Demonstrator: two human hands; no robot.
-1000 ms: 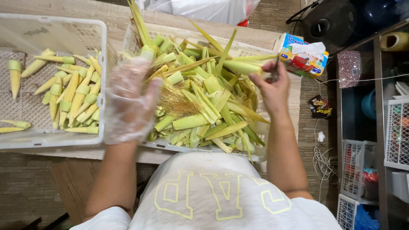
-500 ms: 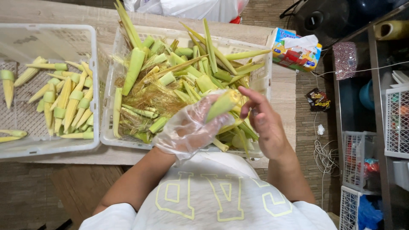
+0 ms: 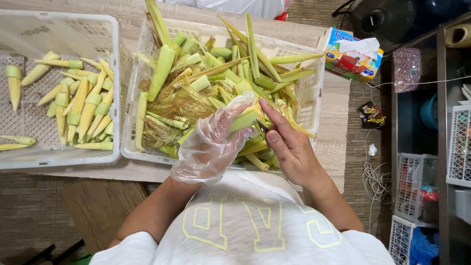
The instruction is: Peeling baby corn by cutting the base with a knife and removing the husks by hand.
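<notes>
My left hand (image 3: 211, 142), in a clear plastic glove, grips a green ear of baby corn (image 3: 244, 120) in its husk, held over the near edge of the right white crate (image 3: 314, 105). My right hand (image 3: 287, 142), bare, holds a small dark knife blade (image 3: 262, 126) against that ear. The crate is heaped with green husks, silk and unpeeled ears (image 3: 196, 88). The left white crate (image 3: 64, 27) holds several peeled yellow baby corns (image 3: 83, 105).
Both crates sit on a wooden table (image 3: 338, 127). A colourful tissue box (image 3: 353, 54) stands at the table's far right corner. To the right are a shelf with white baskets (image 3: 461, 147), a snack wrapper (image 3: 371, 115) and a coiled white cord (image 3: 375, 179) on the floor.
My left hand has moved from the left crate to the right one and picked up a husked ear. My right hand has come back from the far side and set the knife to it.
</notes>
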